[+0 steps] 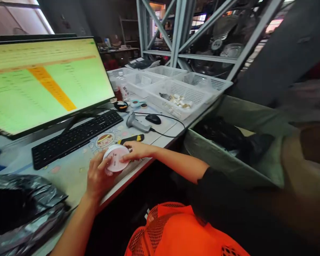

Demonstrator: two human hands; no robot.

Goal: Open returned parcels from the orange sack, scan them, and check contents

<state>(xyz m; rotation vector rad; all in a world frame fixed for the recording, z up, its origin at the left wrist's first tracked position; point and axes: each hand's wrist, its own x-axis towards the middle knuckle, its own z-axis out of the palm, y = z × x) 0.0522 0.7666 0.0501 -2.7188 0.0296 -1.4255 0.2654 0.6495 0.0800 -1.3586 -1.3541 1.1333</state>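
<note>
Both my hands hold a round white tub (118, 158) with a pinkish label on its face, just above the near edge of the desk. My left hand (97, 174) wraps round its left side, thumb at the rim. From the right, my right hand (136, 150) grips it, with the thumb pressed on the label. Right behind the tub lies a yellow and black box cutter (131, 139). A grey barcode scanner (137, 123) with a cable rests farther back, close to a black mouse (153, 118).
A monitor (42, 78) and black keyboard (77, 137) stand at left. White plastic baskets (160, 89) fill the desk's back. A crumpled dark plastic bag (26, 209) lies near left. Right of the desk is a green fabric-sided bin (234, 170) holding black bags (229, 135).
</note>
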